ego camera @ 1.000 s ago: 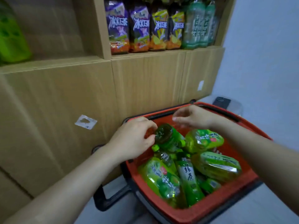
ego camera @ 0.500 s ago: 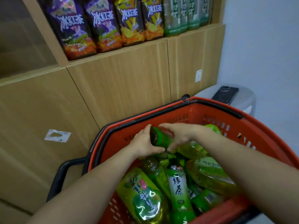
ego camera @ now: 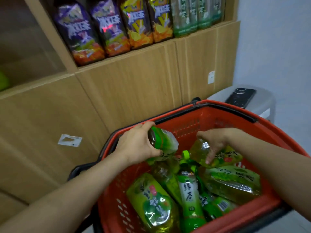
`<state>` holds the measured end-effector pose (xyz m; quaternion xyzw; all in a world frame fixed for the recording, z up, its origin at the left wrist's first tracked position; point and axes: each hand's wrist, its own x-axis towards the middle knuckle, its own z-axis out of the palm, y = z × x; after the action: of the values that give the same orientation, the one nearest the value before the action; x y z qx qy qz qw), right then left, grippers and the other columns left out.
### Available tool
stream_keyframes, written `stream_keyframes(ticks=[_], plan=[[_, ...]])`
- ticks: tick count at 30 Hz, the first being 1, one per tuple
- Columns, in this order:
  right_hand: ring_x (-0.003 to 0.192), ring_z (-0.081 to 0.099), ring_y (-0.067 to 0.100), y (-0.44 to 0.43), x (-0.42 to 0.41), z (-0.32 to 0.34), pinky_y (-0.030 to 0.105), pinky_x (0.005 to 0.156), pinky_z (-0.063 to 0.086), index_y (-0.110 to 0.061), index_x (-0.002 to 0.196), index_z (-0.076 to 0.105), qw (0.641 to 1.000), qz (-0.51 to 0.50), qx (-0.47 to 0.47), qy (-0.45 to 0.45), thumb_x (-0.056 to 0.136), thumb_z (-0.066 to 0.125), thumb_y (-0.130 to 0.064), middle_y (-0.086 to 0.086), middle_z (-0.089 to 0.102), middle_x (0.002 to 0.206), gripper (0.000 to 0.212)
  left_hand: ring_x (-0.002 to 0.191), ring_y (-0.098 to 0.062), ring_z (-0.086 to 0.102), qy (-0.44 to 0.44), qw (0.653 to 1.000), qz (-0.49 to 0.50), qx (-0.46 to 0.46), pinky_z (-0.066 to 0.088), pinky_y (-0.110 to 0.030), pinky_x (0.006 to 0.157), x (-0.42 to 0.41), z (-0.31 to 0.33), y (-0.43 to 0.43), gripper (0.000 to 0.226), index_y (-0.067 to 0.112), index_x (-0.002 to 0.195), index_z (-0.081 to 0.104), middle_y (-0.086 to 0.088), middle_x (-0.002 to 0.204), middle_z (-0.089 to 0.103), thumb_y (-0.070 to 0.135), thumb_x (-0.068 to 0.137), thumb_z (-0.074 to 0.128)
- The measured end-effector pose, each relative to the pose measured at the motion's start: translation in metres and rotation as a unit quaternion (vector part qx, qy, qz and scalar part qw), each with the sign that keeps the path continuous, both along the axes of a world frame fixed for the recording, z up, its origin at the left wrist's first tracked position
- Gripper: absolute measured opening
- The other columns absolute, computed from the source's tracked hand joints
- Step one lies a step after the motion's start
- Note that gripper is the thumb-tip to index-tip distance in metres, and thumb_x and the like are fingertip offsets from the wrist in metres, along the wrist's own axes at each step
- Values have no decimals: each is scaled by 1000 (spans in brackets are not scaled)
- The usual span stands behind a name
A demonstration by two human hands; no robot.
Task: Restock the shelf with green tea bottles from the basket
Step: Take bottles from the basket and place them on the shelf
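A red plastic basket [ego camera: 223,118] with black handles stands in front of the wooden shelf unit and holds several green tea bottles lying on their sides. My left hand [ego camera: 136,145] grips one green tea bottle [ego camera: 164,142] by its base end and holds it tilted above the pile. My right hand [ego camera: 213,140] rests its fingers on a second, yellow-green bottle [ego camera: 220,155] lying at the basket's far right. A narrow bottle with a green label [ego camera: 190,194] lies in the middle. Green tea bottles [ego camera: 190,15] stand at the right end of the shelf.
Purple and yellow iced tea bottles [ego camera: 111,27] fill the shelf to the left of the green ones. A closed wooden cabinet front [ego camera: 134,91] lies below. A grey bin [ego camera: 264,105] with a dark phone [ego camera: 240,97] on it stands beside the white wall, behind the basket.
My left hand has lifted the green tea bottle up and to the left. My right hand has let go of it and moved right onto another bottle.
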<state>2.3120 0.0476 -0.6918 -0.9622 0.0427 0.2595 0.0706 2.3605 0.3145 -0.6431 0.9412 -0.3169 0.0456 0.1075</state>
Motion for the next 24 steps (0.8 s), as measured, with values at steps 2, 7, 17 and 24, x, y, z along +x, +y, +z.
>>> stream_keyframes(ticks=[2,7,17,24], plan=[[140,34,26,8,-2,6,33,111,32,-14,151,15,999,-29,22,-24,50,81,-64,6,32,155,131,108,-13,57,-35,996,0,-82,48,-30,91,-10,33,42,89,38,129,44,10,119,59,58,50,79],[128,46,13,43,-8,48,25,101,41,-23,149,24,984,-64,74,-150,26,48,-99,-4,44,147,146,99,4,53,-172,950,13,-260,41,-10,89,-26,102,143,83,34,123,54,17,109,59,45,47,83],[95,66,13,284,79,239,39,92,52,-24,108,58,723,-53,478,-496,44,74,-76,-5,70,107,84,116,-22,54,-411,822,71,-387,48,-48,95,0,187,310,82,14,130,47,-1,127,52,42,61,79],[117,56,28,422,160,293,38,92,46,-33,136,37,716,-117,403,-558,63,65,-74,2,59,129,89,112,-8,48,-458,803,69,-375,35,-13,100,27,191,375,79,7,128,50,1,122,50,42,63,76]])
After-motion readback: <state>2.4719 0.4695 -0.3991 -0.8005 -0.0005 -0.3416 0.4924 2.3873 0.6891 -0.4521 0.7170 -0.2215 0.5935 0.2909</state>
